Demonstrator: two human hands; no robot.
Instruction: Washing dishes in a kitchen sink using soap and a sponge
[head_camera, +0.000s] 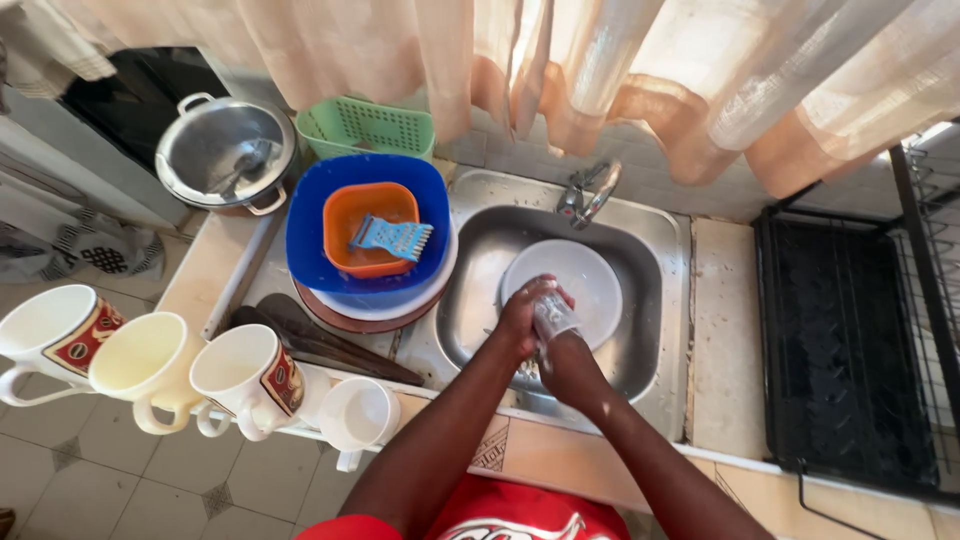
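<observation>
Basin (480, 320) open rightward; faucet (588, 192) behind, stacked bowls (365, 235) crowd its left.

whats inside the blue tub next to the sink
An orange bowl sits inside the blue tub, with a small blue grater lying in it. Whatever is under the orange bowl is covered.

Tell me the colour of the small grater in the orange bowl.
Light blue grater, seen in the head view.

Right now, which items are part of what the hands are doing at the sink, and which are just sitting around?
In hand:
- left hand and right hand, wrapped around a clear glass
- sink
- white plate lying in it
- tap

Lying about:
- four mugs
- blue basin, orange bowl, grater
- lidded steel pot
- green basket
- black drying rack
</observation>
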